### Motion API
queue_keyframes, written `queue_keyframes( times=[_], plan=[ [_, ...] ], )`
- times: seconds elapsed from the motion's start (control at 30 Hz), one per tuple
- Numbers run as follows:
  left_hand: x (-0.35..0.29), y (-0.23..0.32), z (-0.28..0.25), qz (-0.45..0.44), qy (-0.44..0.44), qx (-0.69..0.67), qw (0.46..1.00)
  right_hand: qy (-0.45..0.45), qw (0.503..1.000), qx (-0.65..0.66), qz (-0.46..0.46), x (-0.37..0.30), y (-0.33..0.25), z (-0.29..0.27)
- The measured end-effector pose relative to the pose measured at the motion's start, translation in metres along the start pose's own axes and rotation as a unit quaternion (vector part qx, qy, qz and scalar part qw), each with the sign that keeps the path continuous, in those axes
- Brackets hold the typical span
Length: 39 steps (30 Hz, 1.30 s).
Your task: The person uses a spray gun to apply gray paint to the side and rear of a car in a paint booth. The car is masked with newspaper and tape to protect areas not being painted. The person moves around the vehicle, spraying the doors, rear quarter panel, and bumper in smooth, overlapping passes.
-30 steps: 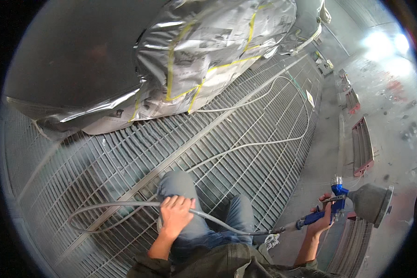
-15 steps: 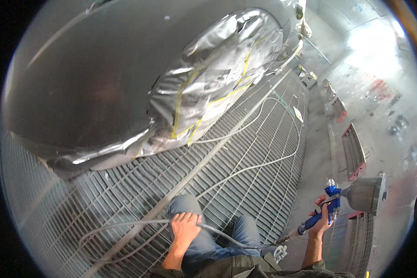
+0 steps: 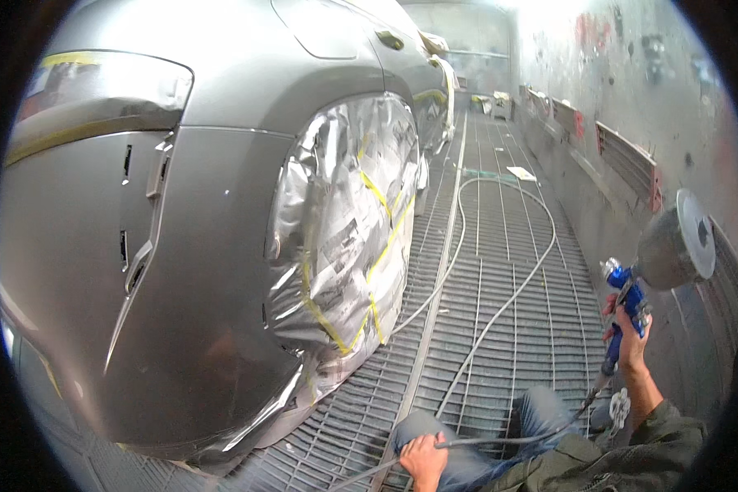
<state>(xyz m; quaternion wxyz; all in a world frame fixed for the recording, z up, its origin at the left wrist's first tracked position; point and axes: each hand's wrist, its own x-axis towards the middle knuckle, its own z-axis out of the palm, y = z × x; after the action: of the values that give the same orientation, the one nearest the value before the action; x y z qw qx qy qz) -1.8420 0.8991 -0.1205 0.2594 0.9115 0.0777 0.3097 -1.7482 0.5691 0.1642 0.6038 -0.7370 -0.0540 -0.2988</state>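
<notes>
Wrapped round the grip of a blue spray gun (image 3: 629,302), my right hand (image 3: 634,334) holds it up at the right. A grey paint cup (image 3: 668,244) sits on the gun, tilted toward the wall. From the gun's lower end a grey air hose (image 3: 500,440) runs across my lap. My left hand (image 3: 425,459) is closed on that hose by my knee. On the left stands a grey car body (image 3: 197,271). Its wheel area is covered with silvery masking sheet (image 3: 344,221), held by yellow tape.
The hose loops over the slatted metal floor grating (image 3: 500,328) beside the car. A paint-spotted wall (image 3: 631,107) with vent louvres (image 3: 627,161) runs along the right. A white paper piece (image 3: 521,174) lies farther down the floor.
My view has tilted up and turned, so more of the car and the far end show. Both hands keep their holds; the spray gun appears higher and farther right.
</notes>
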Motion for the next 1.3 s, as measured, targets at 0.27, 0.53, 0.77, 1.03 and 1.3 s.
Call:
queue_keyframes(
  times=[0.27, 0.53, 0.77, 1.03, 1.3],
  plan=[
    [-0.005, 0.008, -0.005, -0.015, -0.027, -0.045, 0.999, 0.013, 0.998, -0.064, 0.006, -0.006, 0.001, -0.005],
    [-0.014, 0.003, -0.027, -0.045, -0.005, -0.056, 0.997, 0.007, 0.995, -0.095, 0.032, 0.003, 0.014, 0.011],
    [-0.006, -0.002, -0.026, -0.033, -0.012, -0.047, 0.998, -0.001, 0.998, -0.05, 0.038, -0.004, 0.018, 0.02],
    [-0.001, -0.007, -0.015, -0.02, -0.035, -0.018, 0.999, 0.015, 0.996, -0.021, 0.089, -0.006, 0.04, -0.011],
    [0.009, -0.012, -0.007, -0.039, -0.117, 0.065, 0.99, 0.071, 0.988, 0.067, 0.118, -0.021, 0.046, -0.04]
  ],
)
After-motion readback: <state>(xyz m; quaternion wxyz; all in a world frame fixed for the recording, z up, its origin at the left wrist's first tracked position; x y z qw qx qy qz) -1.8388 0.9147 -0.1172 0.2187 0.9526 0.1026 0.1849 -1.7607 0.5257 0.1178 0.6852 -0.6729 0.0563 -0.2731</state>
